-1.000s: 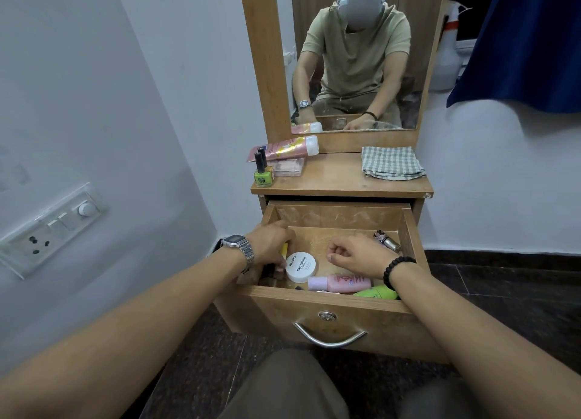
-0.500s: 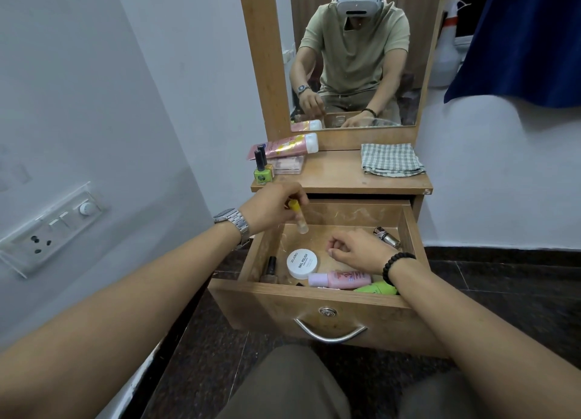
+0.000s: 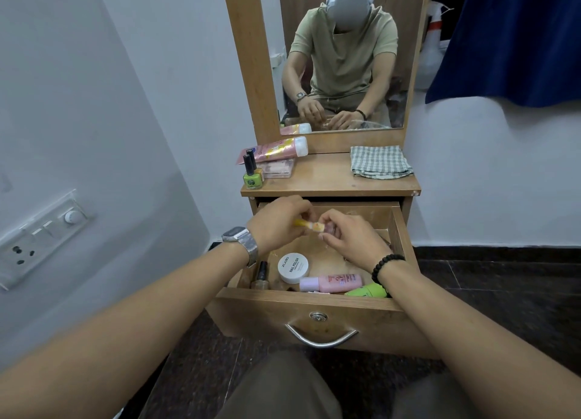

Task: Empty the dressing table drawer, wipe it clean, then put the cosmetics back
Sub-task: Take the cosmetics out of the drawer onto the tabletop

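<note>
The wooden drawer [image 3: 317, 311] is pulled out below the dressing table top [image 3: 327, 179]. Above it, my left hand [image 3: 278, 220] and my right hand [image 3: 349, 236] both pinch a small yellow-capped clear tube [image 3: 309, 225], held sideways between them. Inside the drawer lie a white round jar [image 3: 293, 267], a pink bottle [image 3: 333, 283], a green item [image 3: 366, 291] and a brown nail polish bottle [image 3: 261, 277]. On the top sit two nail polish bottles [image 3: 252, 175], a pink tube [image 3: 276, 150] and a clear case [image 3: 278, 168].
A folded checked cloth [image 3: 379, 161] lies on the right of the table top. A mirror [image 3: 339, 54] rises behind it. A switch panel [image 3: 41, 233] is on the left wall. Dark blue fabric [image 3: 509, 41] hangs at the upper right. The floor [image 3: 490, 280] is dark tile.
My left hand lifted the small tube out of the drawer's left side. My right hand rose from the drawer floor and took hold of the tube's other end.
</note>
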